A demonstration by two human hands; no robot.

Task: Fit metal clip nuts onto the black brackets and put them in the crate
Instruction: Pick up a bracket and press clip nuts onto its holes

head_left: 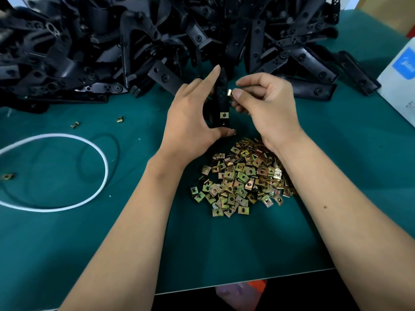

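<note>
My left hand (pixel 193 115) holds a black bracket (pixel 221 102) upright over the green mat, thumb under its lower end, index finger along its top. One brass-coloured clip nut (pixel 224 115) sits on the bracket's lower part. My right hand (pixel 262 102) pinches another clip nut (pixel 230 92) between thumb and fingers, touching the bracket's right edge near the middle. A loose heap of clip nuts (pixel 242 178) lies on the mat just below both hands. A big pile of black brackets (pixel 139 41) fills the back of the table. No crate is in view.
A white cord loop (pixel 98 153) and a thin black loop lie on the green mat (pixel 224 243) at the left. Stray clip nuts (pixel 120 119) lie left of the hands. A white box (pixel 399 77) stands at the right edge. The table's front edge runs near the bottom.
</note>
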